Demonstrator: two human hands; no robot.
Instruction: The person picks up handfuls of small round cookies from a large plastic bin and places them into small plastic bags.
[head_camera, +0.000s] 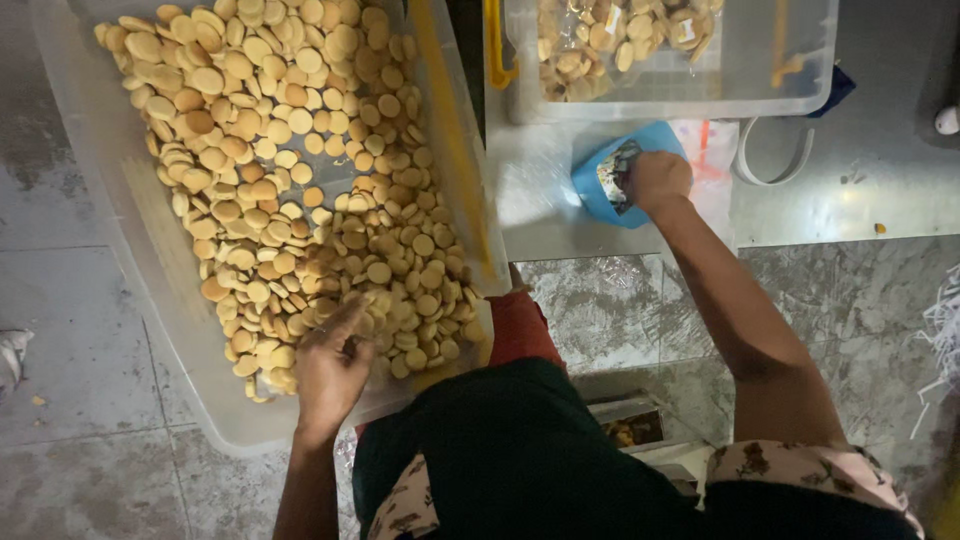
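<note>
Dark lap (520, 450) above grey tiled floor (80, 330).

a worn grey stone floor (80, 330) with tile joints fills the left and near right; a pale metal tabletop (870, 170) reflects light at far right.

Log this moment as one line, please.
left hand: in biscuits, large clear tub | right hand: on blue holder with packet | second tub: behind
</note>
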